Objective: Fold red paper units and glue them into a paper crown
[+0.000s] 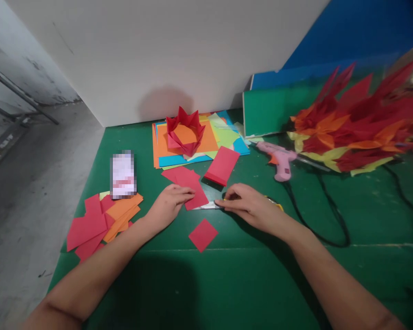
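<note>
My left hand (167,204) pinches the near edge of a red paper sheet (187,183) lying on the green table (227,284). My right hand (253,206) is closed over scissors (208,206); their silver blades point left and meet the red sheet, and a yellow handle shows past the hand. A small red paper square (203,234) lies just in front of both hands. A folded red paper piece (222,165) rests behind the sheet.
A red folded paper crown (185,130) sits on a stack of coloured paper (209,137). Red and orange cut squares (103,222) lie at the left by a phone (123,174). A pink glue gun (280,158) with black cord and a red-orange paper flower cluster (358,119) stand right.
</note>
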Tool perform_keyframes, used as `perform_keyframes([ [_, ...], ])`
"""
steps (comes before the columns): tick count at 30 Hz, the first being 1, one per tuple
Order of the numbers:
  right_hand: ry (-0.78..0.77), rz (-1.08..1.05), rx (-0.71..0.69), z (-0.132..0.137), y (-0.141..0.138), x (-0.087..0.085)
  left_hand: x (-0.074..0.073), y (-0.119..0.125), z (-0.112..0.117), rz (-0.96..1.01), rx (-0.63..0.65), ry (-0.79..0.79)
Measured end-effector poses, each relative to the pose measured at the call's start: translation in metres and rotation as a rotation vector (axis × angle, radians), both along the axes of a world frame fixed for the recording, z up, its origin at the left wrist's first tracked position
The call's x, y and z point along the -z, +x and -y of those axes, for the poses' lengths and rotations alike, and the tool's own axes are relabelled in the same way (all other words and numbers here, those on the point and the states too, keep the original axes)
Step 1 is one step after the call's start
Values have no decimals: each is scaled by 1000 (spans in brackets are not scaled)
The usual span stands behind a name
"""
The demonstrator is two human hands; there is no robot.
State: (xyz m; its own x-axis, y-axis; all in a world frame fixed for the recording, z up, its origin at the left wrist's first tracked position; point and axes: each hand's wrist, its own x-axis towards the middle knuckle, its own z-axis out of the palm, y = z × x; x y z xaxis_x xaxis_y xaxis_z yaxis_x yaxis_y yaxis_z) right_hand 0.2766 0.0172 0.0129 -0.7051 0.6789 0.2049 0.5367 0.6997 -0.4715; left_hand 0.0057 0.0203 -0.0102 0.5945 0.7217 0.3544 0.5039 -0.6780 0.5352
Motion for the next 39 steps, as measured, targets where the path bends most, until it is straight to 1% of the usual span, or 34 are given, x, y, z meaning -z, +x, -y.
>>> perform_keyframes([
  [3,23,17,7,2,-4,1,1,0,-1,9,6,11],
  [7,9,19,-35,3,-7,-1,1,0,-1,13,-1,14],
  [10,-32,-4,-50,3,1,-5,-1,1,0,27,-3,14],
  [14,-19,-32,25,-1,16,-8,-3,2,3,8,-65,50],
  [18,50,11,87,-6,28,-10,-4,4,6,-94,-99,79],
  [22,172,91,124,-9,36,-13,-5,5,8,-205,-174,130],
  [25,264,69,172,-6,28,-13,-6,5,8,-255,-231,155],
  [28,232,26,82,2,1,-10,-6,7,8,-279,-240,162],
  [32,168,83,1,12,-35,-6,-6,8,8,-380,-252,133],
  [35,77,57,-102,17,-43,-8,-5,7,9,-420,-286,118],
  [39,-37,-11,-249,23,-41,-16,0,7,9,-412,-312,119],
])
